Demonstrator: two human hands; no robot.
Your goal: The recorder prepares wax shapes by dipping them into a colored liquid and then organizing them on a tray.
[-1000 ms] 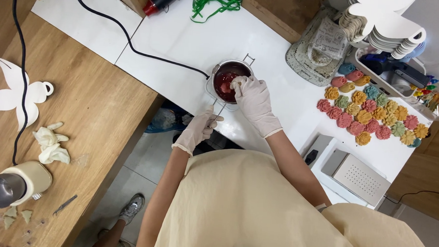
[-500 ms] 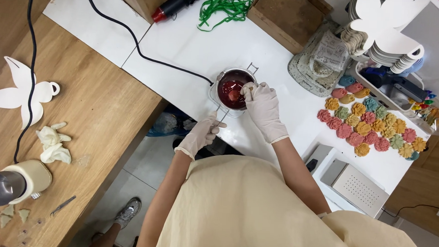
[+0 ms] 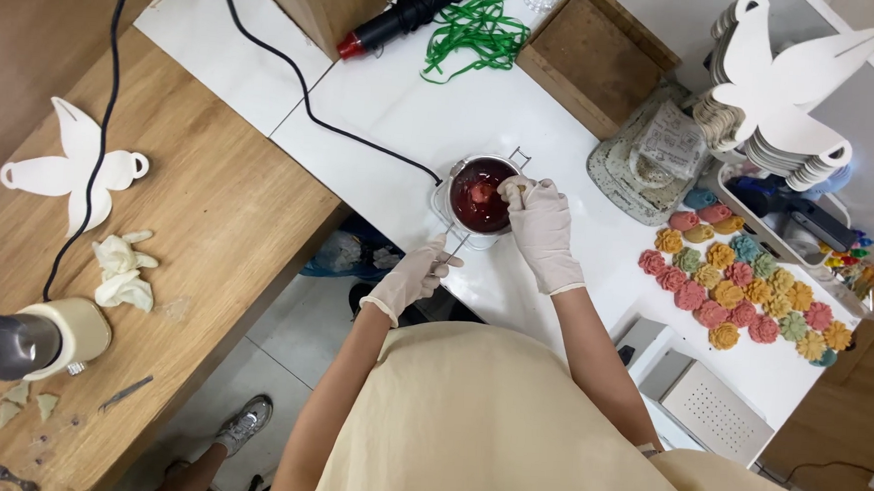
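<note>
Small metal pot point(image 3: 479, 196) of dark red liquid, on white counter point(image 3: 395, 104). Gloved left hand point(image 3: 417, 276): grip pinching the pot's handle point(image 3: 454, 246). Gloved right hand point(image 3: 538, 226): grip pinching a small piece over the rim. Coloured flower shapes point(image 3: 743, 296) well to the right.

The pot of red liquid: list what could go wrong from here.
1. The pot sits near the white table's edge; a nudge from the left hand on its handle might tip it off.
2. The right hand dips at the rim, so red liquid may drip onto the table.
3. The black cord could snag.
</note>
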